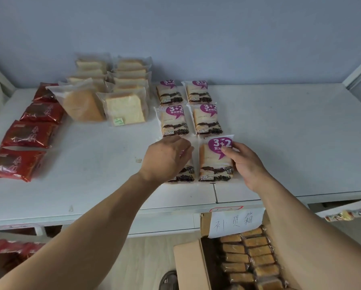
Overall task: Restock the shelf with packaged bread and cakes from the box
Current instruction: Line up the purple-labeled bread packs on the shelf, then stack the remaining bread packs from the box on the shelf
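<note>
Two purple packs laid nearest the shelf [117,185] edge, extending existing rows. Left hand [165,158] curled over one pack [186,172], grip hidden; right hand [246,164] fingers pinching the other pack [215,162], squaring it.

Two hands placing purple-label bread packs on the white shelf [280,143]

The left hand [167,158] rests on the front-left pack [186,174]; the right hand [246,164] pinches the front-right pack [215,162]. Four similar packs [173,120] lie behind. Red packs [29,133] and toast packs [124,110] lie to the left. The cardboard box [188,266] below holds brown cakes [257,251].

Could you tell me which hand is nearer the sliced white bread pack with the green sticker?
Left. The left hand lies just below-right of the pack; the right hand is farther right.
</note>
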